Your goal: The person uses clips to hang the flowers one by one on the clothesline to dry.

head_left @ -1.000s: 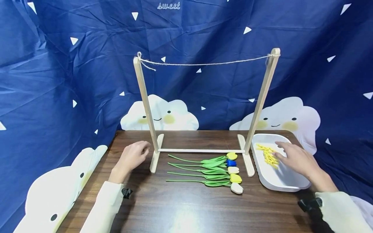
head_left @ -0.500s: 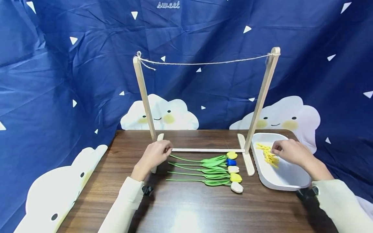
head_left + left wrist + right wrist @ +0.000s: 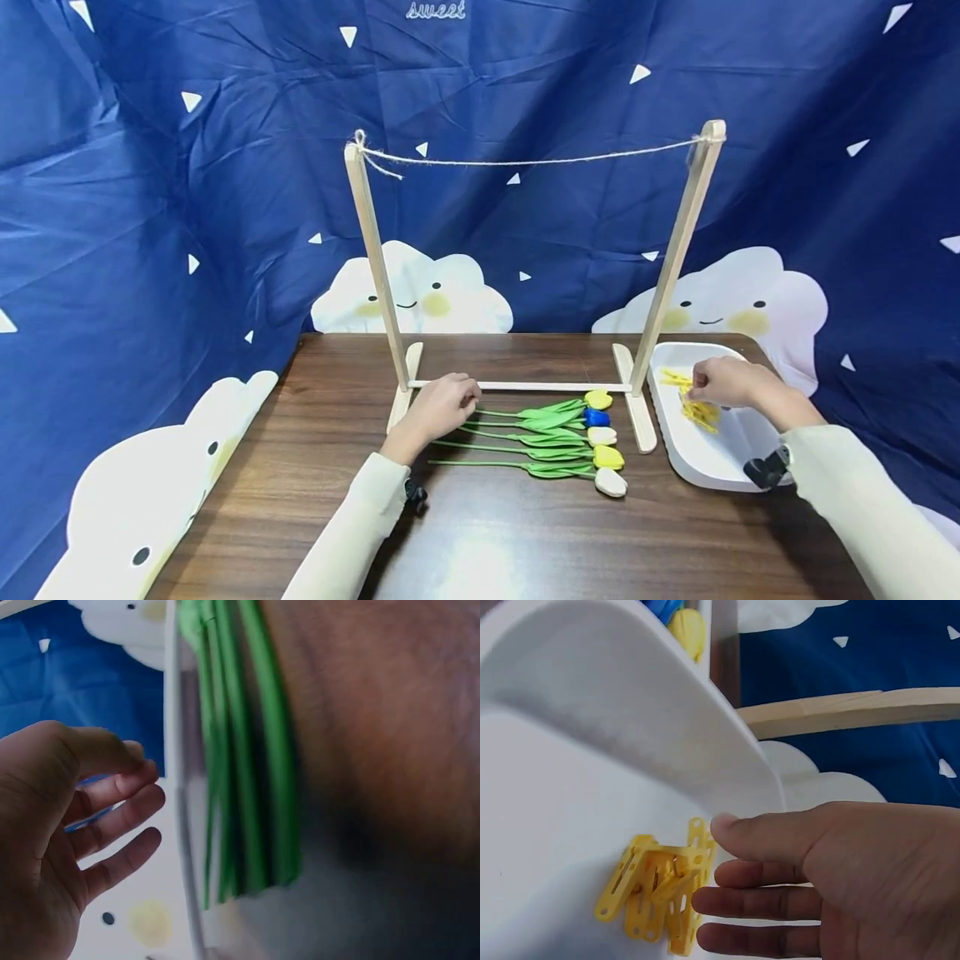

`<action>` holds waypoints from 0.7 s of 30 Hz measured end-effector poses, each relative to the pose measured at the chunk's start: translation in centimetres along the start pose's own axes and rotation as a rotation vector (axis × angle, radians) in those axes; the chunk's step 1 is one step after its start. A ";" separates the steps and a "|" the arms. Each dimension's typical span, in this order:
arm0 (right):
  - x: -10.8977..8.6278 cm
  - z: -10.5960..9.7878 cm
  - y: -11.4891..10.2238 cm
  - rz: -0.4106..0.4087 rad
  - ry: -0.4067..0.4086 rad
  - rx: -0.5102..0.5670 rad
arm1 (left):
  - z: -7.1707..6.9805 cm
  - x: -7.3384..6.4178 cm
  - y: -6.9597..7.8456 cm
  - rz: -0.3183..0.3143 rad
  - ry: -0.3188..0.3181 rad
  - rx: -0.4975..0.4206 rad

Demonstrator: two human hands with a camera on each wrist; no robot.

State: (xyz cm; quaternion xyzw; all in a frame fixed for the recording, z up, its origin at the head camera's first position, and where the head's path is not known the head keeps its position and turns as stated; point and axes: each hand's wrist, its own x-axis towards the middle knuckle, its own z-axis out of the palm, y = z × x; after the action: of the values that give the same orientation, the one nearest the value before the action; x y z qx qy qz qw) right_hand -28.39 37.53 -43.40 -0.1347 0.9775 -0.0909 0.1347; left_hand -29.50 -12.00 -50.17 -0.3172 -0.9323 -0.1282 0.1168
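Several artificial tulips lie side by side on the table, their yellow, blue and white heads to the right. My left hand hovers over the stem ends with loosely bent fingers. In the left wrist view, the green stems run beside that hand, apart from its fingers. A heap of yellow clothespins lies in a white tray at the right. My right hand reaches down into the tray at the clothespins. Its thumb and fingers are spread apart at the heap's edge, with no clothespin visibly gripped.
A wooden frame stands behind the tulips, with a left post, a right post and a low white crossbar. Twine stretches between the post tops. A blue cloth with clouds hangs behind the brown table.
My left hand has moved right, from beside the frame's left foot to over the tulip stems. My right hand has shifted slightly left over the clothespins, its fingers drawing down toward them.
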 end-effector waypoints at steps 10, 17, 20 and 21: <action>0.5 0.9 0.4 0.138 -0.176 0.065 | 2.9 0.2 0.9 0.095 -0.075 0.080; 0.9 1.9 1.1 0.126 -0.170 0.084 | 3.5 0.6 1.3 0.131 -0.045 0.170; 1.0 2.1 1.2 0.117 -0.169 0.098 | 3.4 0.6 1.4 0.107 -0.074 0.190; 1.1 2.1 1.3 0.113 -0.167 0.099 | 3.4 0.6 1.4 0.102 -0.080 0.191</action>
State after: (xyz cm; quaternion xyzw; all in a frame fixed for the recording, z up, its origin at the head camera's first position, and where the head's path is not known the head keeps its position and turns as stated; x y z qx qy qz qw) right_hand -29.07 38.12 -45.93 -0.0798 0.9631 -0.1199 0.2271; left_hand -29.53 -9.51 -52.90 -0.3566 -0.9269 -0.0198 0.1155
